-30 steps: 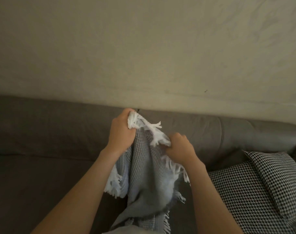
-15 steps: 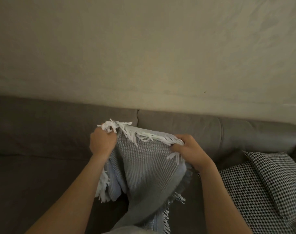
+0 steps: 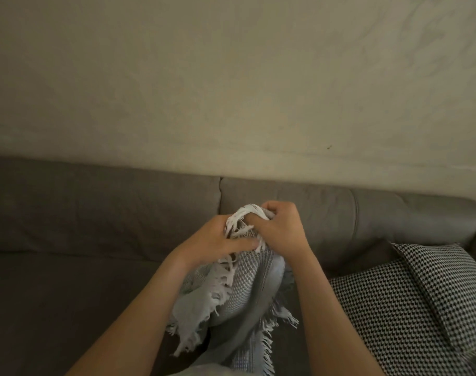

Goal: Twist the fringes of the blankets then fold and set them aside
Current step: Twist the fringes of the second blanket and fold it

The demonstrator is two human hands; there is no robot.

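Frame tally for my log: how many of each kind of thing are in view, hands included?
Blankets: 1, grey blanket with white fringe
Hands: 2, left hand and right hand, both gripping the blanket
Houndstooth cushions: 2, one lying flat, one leaning on it
Sofas: 1, grey sofa
Total: 6

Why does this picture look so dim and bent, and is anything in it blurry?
Head view: the light is low and warm, with no glare; the wide lens bows the sofa back; the left hand and the fringe of the blanket look smeared; the checked cushion looks crisper.
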